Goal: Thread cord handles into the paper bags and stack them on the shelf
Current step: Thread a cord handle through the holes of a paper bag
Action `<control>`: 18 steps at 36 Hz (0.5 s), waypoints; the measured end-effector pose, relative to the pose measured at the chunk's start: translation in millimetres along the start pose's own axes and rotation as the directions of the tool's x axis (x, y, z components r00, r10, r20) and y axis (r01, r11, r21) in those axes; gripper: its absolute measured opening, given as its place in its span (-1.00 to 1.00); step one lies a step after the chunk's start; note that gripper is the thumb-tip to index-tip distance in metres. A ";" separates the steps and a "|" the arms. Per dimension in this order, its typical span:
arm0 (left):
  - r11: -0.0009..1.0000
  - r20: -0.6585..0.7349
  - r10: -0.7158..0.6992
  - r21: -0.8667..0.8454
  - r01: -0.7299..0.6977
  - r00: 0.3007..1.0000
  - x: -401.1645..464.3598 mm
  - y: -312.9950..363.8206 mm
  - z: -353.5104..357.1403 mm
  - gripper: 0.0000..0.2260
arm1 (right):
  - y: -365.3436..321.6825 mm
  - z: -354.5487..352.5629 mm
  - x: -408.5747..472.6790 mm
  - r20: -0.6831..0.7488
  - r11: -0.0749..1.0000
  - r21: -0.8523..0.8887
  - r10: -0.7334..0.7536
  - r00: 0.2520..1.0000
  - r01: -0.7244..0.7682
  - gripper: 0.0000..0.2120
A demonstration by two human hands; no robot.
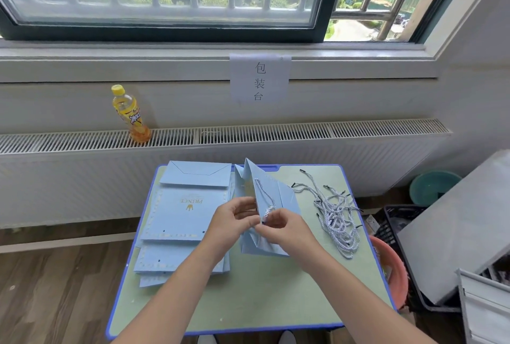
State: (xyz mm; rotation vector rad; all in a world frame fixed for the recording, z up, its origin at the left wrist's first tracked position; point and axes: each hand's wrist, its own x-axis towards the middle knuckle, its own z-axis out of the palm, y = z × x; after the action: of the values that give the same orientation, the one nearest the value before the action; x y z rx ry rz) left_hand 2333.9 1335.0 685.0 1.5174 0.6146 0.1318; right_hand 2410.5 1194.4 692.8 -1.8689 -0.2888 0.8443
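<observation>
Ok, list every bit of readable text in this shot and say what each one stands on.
"包装台": written top to bottom on the white paper sign stuck below the window sill.
"PRINCE": gold print above a crown mark, upside down from this view, on the top flat blue bag of the stack.
Bottle label: red and white lettering on the yellow drink bottle, too blurred to read.

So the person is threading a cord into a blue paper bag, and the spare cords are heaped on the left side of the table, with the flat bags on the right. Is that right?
Not quite: the sides are swapped. In the head view the spare cords lie on the right of the table, and the flat bags are stacked on the left. Both hands do work a cord at the blue paper bag.
</observation>
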 end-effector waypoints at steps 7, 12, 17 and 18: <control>0.979 -0.026 0.014 0.204 -0.008 1.000 4.2 8.9 7.8 -0.69 | -7.9 -3.7 1.5 -0.052 0.987 -0.163 -0.020 0.998 0.011 -0.85; 0.915 -0.001 -0.094 0.395 0.087 0.996 11.3 21.7 8.1 -0.73 | -16.7 -8.6 -6.1 -0.066 0.990 -0.137 0.006 0.998 -0.015 -0.70; 0.883 0.019 -0.164 0.448 0.138 0.986 16.7 34.6 13.1 -0.71 | -19.3 -9.9 -7.9 -0.082 0.985 -0.172 -0.001 0.997 -0.013 -0.77; 0.878 0.022 -0.170 0.457 0.141 0.985 16.8 36.3 14.0 -0.72 | -19.7 -11.2 -7.8 -0.082 0.986 -0.169 -0.001 0.997 -0.012 -0.75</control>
State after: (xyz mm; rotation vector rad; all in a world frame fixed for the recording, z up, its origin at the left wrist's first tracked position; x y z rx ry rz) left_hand 2364.9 1333.0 713.8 1.9069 0.7508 -0.1978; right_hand 2415.7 1191.2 716.0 -2.0576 -0.3124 0.7643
